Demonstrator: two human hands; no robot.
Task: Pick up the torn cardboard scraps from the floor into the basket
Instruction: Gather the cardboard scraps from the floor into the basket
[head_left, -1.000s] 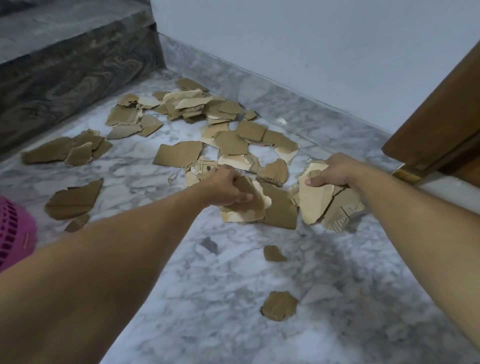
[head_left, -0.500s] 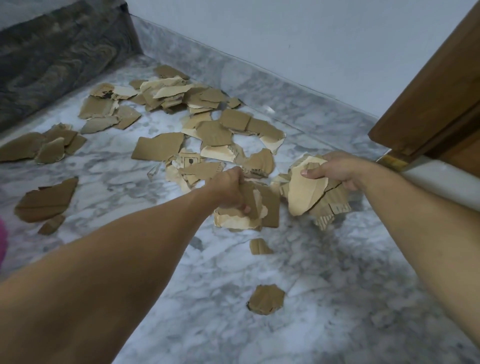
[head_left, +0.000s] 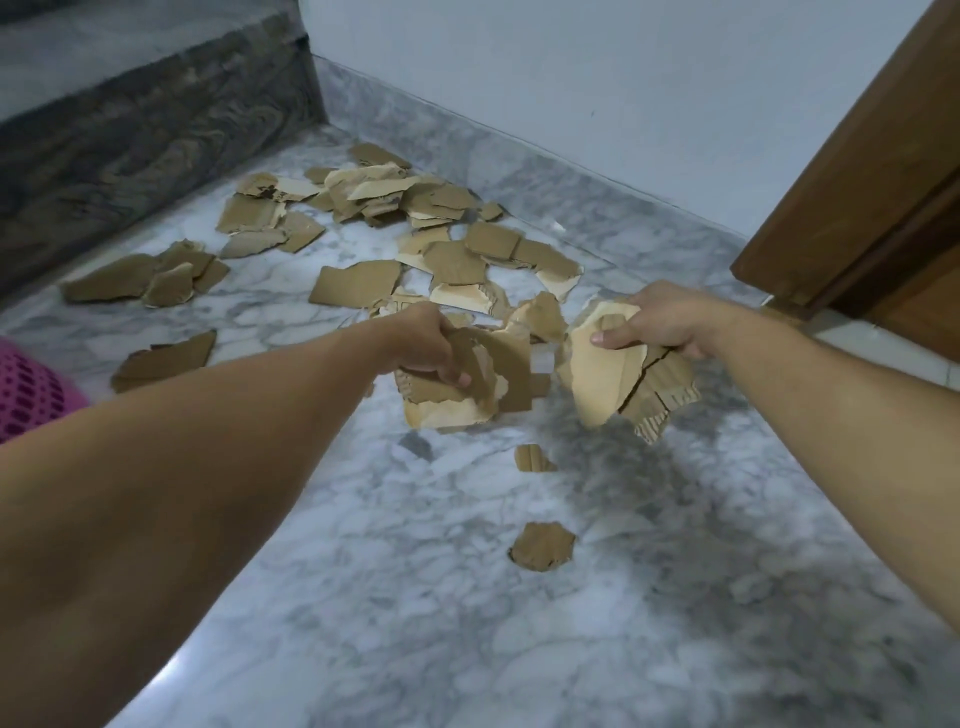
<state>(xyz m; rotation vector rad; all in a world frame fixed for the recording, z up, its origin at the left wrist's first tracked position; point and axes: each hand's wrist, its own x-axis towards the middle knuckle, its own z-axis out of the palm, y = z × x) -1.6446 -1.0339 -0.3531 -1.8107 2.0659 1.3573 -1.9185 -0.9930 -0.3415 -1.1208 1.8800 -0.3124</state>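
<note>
- Both hands were loaded: left hand (head_left: 431, 345) fingers clamped a scrap bunch (head_left: 467, 384), right hand (head_left: 660, 322) fingers pinched a second bunch (head_left: 618, 382).
- Pink basket (head_left: 36, 387) sat at floor's left edge, nearer the left hand.
- Many loose scraps (head_left: 358, 283) lay toward the far corner.

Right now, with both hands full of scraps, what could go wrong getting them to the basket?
The left hand pinches several loosely stacked scraps; one could slip out. The right hand's bundle looks cracked and may shed bits. The pink basket sits far left, so pieces could drop on the way.
</note>
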